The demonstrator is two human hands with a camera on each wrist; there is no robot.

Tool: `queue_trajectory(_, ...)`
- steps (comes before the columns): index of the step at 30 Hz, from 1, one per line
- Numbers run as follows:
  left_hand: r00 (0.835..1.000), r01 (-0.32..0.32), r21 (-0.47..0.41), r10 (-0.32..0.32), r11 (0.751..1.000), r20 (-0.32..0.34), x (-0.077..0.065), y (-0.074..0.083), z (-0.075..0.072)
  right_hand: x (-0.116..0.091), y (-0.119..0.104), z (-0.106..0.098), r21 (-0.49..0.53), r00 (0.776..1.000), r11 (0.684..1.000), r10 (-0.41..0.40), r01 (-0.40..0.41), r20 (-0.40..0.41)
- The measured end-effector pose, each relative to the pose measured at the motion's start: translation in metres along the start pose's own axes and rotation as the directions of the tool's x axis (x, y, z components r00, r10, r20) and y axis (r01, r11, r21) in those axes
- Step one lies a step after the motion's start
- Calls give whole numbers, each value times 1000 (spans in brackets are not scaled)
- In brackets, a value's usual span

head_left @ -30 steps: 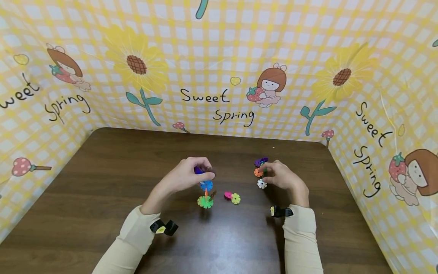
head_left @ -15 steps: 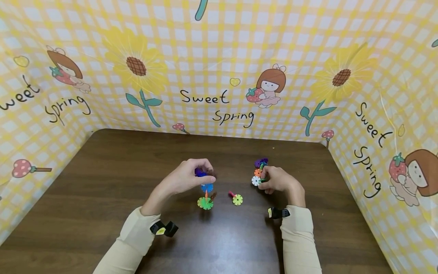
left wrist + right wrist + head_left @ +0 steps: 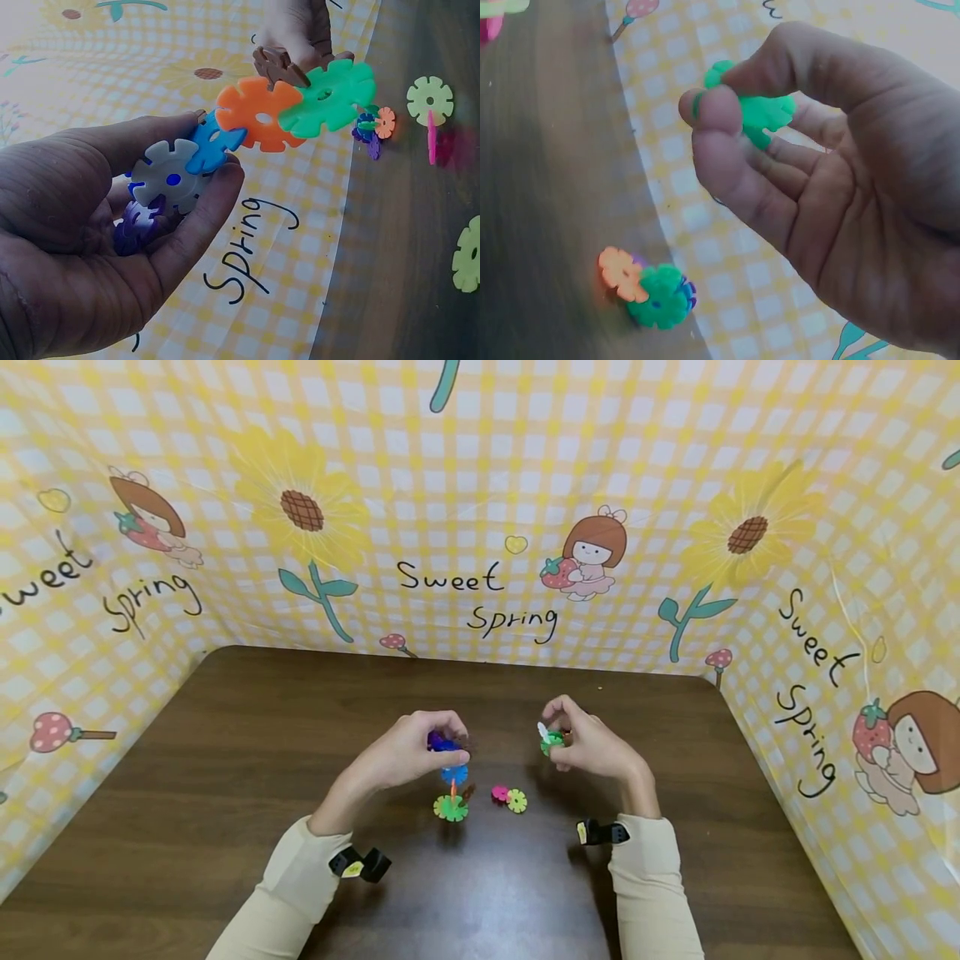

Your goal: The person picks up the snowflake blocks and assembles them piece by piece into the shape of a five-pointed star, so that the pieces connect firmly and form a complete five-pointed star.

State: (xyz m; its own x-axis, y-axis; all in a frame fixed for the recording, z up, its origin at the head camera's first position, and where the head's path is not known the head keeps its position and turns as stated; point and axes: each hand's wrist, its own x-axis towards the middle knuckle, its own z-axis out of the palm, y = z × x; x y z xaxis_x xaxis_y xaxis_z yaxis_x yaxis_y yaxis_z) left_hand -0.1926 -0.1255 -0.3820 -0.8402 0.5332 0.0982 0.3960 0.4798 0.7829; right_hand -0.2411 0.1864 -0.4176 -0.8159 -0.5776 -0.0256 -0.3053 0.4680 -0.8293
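Observation:
My left hand (image 3: 416, 743) pinches a chain of interlocking snowflake discs. In the left wrist view its purple disc (image 3: 136, 227) and grey-white disc (image 3: 159, 180) lie within the fingers. Beyond the fingertips extend a blue disc (image 3: 215, 139), an orange disc (image 3: 251, 97), a green disc (image 3: 334, 97) and a brown disc (image 3: 276, 67). To the right, my right hand (image 3: 592, 743) holds a green snowflake disc (image 3: 761, 116) between thumb and fingers. In the head view, a white disc (image 3: 542, 732) stands up against it. The fingers hide part of the green disc.
On the brown table (image 3: 300, 693), a pink disc (image 3: 499, 793) and a yellow-green disc (image 3: 517, 801) lie together between the hands. An orange, green and purple disc cluster (image 3: 656, 296) rests near the checked cloth. That cloth (image 3: 450, 527) walls the table's back and sides.
My right hand has moved left and up from the disc cluster, bringing the white and green discs with it. The left hand keeps its grip almost in place.

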Motion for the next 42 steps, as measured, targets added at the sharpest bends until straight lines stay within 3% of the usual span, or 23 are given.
queue_trajectory(7, 1000, 1, 0, -1, 1000, 1, 0, 0, 0, 1, -10, 2, 41, 998, 998, -57, 55, 29)
queue_trajectory(10, 1000, 4, -1, -4, 1000, 1, -1, 0, 0, 3, -13, 4, 86, 996, 993, -85, 85, -8)
queue_trajectory(15, 1000, -2, 2, 2, 1000, -2, -1, 0, 1, 6, -21, 10, 64, 989, 989, -126, 132, -82)
queue_trajectory(22, 1000, -11, 0, 11, 1000, 0, -2, 0, 3, 10, -45, 25, 165, 973, 959, -225, 230, -50)
queue_trajectory(29, 1000, -21, 15, 21, 1000, 12, 0, 4, 5, 11, -56, 33, 63, 932, 938, -329, 341, -151)
queue_trajectory(36, 1000, -19, 30, 19, 999, 18, 0, 7, 7, 9, -60, 34, -24, 934, 947, -320, 320, -159)
queue_trajectory(42, 1000, -21, 43, 21, 999, 10, -2, 12, 9, 11, -61, 37, -34, 932, 943, -332, 331, -142)
